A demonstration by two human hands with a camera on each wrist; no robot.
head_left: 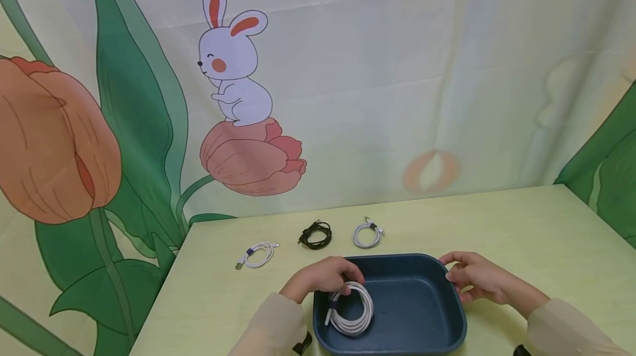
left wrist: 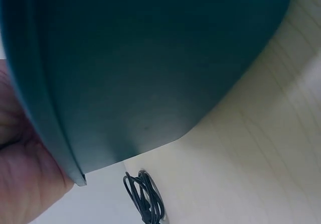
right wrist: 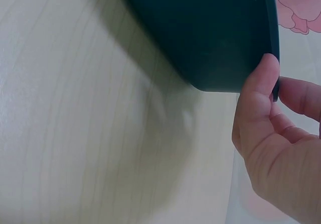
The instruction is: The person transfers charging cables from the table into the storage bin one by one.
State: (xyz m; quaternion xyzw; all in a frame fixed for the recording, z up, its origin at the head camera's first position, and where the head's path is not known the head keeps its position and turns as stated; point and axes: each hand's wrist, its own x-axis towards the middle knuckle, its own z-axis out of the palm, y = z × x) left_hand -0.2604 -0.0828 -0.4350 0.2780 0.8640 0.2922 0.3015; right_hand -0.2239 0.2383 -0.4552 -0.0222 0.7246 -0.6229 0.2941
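Observation:
A dark blue rectangular tray [head_left: 412, 312] stands at the front of the table. My left hand [head_left: 328, 277] reaches over its left rim, fingers bent down, and pinches the top of a coiled white cable [head_left: 366, 312] with a dark tie. The coil sits inside the tray's left part. At the far right corner, my right hand [head_left: 479, 279] grips the tray rim between thumb and fingers; the right wrist view shows this pinch with the thumb [right wrist: 263, 76] on the outer wall. In the left wrist view the tray wall [left wrist: 140, 83] hides most of the left hand [left wrist: 30, 179].
Behind the tray lie three smaller coiled cables: a white one [head_left: 258, 255] with a blue tie, a black one [head_left: 316, 234] and another white one [head_left: 367, 233]. A printed curtain [head_left: 348, 96] hangs behind the pale wooden table [head_left: 521, 229].

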